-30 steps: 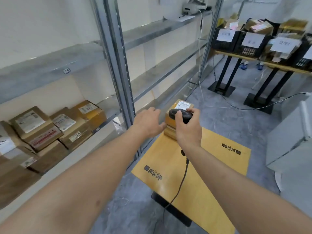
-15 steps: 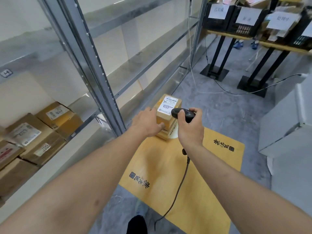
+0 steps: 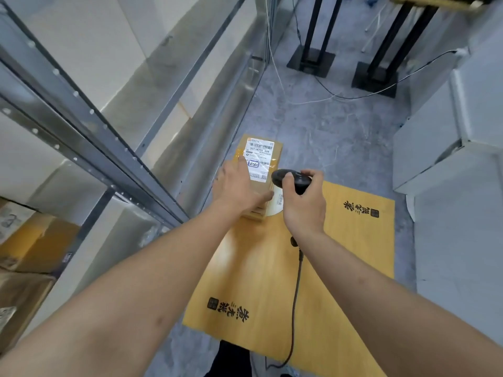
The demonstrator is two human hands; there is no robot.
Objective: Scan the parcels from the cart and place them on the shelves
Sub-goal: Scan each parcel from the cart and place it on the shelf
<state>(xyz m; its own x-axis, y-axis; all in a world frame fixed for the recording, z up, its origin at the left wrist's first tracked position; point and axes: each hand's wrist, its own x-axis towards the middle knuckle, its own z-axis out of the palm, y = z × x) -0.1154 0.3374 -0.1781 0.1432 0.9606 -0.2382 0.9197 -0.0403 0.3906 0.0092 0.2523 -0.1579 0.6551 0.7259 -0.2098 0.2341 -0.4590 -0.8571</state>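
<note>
Parcel under the scanner

Parcel (image 3: 260, 170) sits at the far left corner of the desk (image 3: 340, 240), label up, just beside the shelves (image 3: 114, 148). Left hand (image 3: 239, 186) lies on top of it, fingers straight, thumb along its near side. Right hand (image 3: 304, 205) grips the scanner (image 3: 291, 178), whose head hangs over the parcel's right edge; its cable (image 3: 296, 295) trails back across the desk.
</note>
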